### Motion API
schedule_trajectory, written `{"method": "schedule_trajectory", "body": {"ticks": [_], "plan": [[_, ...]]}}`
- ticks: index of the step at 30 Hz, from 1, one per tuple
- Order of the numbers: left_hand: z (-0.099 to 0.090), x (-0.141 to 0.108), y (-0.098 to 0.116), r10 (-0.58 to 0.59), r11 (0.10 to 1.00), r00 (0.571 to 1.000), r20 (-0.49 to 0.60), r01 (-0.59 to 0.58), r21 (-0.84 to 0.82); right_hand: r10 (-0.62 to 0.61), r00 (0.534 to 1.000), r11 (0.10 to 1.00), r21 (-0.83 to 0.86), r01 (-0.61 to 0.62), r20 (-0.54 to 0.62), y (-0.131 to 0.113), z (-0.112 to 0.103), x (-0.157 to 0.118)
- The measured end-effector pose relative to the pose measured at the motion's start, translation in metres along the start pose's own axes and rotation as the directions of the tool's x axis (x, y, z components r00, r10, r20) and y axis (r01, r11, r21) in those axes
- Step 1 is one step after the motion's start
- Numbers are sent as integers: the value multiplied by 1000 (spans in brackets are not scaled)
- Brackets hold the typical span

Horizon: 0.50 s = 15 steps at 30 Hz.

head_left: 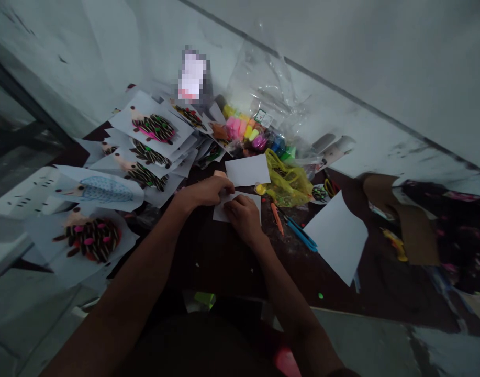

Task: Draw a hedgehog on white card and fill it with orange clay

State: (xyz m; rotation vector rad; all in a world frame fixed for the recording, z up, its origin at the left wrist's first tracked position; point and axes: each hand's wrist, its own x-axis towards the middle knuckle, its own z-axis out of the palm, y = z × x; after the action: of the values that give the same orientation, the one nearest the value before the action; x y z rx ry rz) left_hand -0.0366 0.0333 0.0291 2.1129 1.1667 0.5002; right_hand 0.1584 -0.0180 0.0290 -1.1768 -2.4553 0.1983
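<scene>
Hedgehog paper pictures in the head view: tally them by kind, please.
Hedgehog pictures with dark spines: 5
Blue-patterned hedgehog picture without spines: 1
Total: 6

A rectangle of white paper (236, 207) lay flat beneath both hands, its middle hidden by them. The left hand (202, 191) rested across the paper's far edge, fingers pointing toward the right hand (244, 217), which lay curled on the paper's right half. A peach-coloured scrap (220, 174) (too dim to tell whether foam or clay) sat just beyond the paper, beside the left hand's fingers. A second white sheet (247, 170) lay askew just past the paper, apart from it.
</scene>
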Motion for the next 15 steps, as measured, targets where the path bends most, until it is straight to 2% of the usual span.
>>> {"method": "schedule_trajectory", "body": {"ticks": [5, 11, 15], "plan": [[-1, 0, -1, -4, 1000, 1000, 24, 4, 0, 0, 1000, 1000, -2, 0, 31, -1, -1, -1], [-2, 1, -1, 12, 1000, 1000, 26, -12, -22, -21, 1000, 998, -53, 20, -13, -5, -3, -5], [-3, 1, -1, 20, 999, 1000, 21, -19, -35, -46, 999, 997, -57, 46, 9, -5, -7, -9]]}}
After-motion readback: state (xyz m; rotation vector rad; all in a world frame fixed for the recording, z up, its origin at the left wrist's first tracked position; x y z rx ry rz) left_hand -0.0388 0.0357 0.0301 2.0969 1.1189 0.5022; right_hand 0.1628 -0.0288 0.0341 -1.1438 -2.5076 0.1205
